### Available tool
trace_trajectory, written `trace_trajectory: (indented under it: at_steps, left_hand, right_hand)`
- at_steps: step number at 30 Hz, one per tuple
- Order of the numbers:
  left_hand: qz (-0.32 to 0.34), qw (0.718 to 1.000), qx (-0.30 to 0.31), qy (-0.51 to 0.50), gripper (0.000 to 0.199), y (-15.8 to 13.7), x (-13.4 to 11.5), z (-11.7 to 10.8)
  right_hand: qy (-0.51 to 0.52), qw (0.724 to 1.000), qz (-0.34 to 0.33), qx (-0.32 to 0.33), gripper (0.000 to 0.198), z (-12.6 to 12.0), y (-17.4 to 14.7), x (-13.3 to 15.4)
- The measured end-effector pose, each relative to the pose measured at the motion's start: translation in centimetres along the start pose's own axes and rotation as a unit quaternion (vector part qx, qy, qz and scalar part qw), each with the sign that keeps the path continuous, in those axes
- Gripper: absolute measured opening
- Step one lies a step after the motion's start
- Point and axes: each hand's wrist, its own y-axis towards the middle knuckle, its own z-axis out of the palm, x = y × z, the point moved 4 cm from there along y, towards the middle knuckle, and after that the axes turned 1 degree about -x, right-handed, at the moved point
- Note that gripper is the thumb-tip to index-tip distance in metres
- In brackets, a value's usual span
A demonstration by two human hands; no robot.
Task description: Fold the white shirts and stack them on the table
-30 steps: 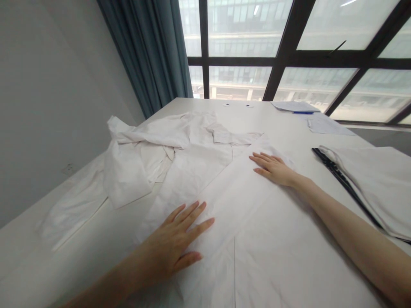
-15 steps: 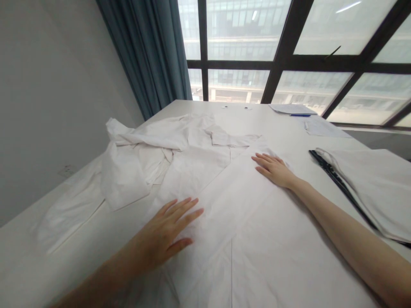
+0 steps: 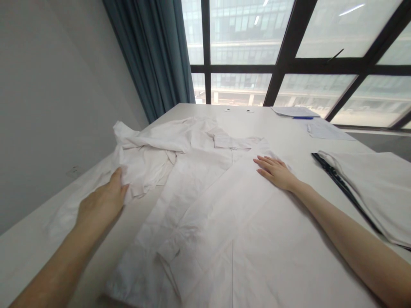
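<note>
A long white coat (image 3: 221,201) is spread over the white table, its front part smoothed toward me and its left part bunched in loose folds. My left hand (image 3: 102,199) is at the left, closed on the edge of the bunched sleeve (image 3: 146,164); the cloth hides most of its fingertips. Farther right, my right hand (image 3: 274,171) lies flat on the coat near its upper right edge, palm down with fingers stretched out.
A folded white cloth (image 3: 375,188) with a black strip along its edge lies on the table (image 3: 257,124) at right. Papers (image 3: 295,111) and a blue pen (image 3: 302,117) sit at the far side. A blue curtain (image 3: 154,55) hangs beside the window.
My left hand has moved left and away from me, from lying open on the coat's front to gripping the bunched sleeve. The right hand stays in place.
</note>
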Motion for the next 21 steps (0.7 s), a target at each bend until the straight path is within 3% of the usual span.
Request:
trace_trajectory:
  at_steps: [6, 9, 12, 15, 16, 17, 19, 20, 21]
  left_hand:
    - [0.004, 0.995, -0.097, -0.013, 0.036, 0.2, -1.2, -4.2]
    - [-0.005, 0.986, -0.162, -0.038, 0.029, -0.4, -3.3, -7.1]
    - [-0.013, 0.974, -0.214, -0.069, 0.034, -1.6, -5.8, -8.8]
    - [0.044, 0.955, -0.263, -0.126, 0.027, -3.8, -9.4, -9.3]
    - [0.116, 0.955, -0.209, -0.174, 0.026, -4.5, -11.1, -8.8]
    - [0.233, 0.939, -0.107, -0.231, 0.028, -5.3, -13.3, -8.2]
    - [0.446, 0.844, 0.101, -0.281, 0.034, -7.7, -17.1, -6.9]
    - [0.503, 0.797, 0.165, -0.292, 0.035, -8.8, -18.2, -6.5]
    - [0.523, 0.772, 0.206, -0.297, 0.035, -9.4, -18.8, -6.1]
  right_hand:
    - [0.020, 1.000, -0.003, -0.005, 0.057, -0.1, -0.1, 0.1]
    - [0.031, 0.999, -0.003, -0.009, 0.055, -0.1, -0.1, 0.1]
    - [0.049, 0.999, -0.002, -0.014, 0.053, -0.4, 0.1, 0.5]
    - [0.075, 0.997, -0.014, -0.024, 0.049, -2.0, 0.3, 2.0]
    - [0.090, 0.995, -0.022, -0.025, 0.048, -2.9, 0.3, 2.9]
    - [0.109, 0.993, -0.032, -0.024, 0.046, -3.9, 0.2, 4.0]
    - [0.182, 0.982, -0.059, 0.000, 0.044, -6.0, -0.5, 6.5]
    - [0.223, 0.972, -0.075, 0.025, 0.043, -7.0, -1.0, 7.9]
    - [0.250, 0.961, -0.097, 0.059, 0.042, -7.7, -1.7, 9.3]
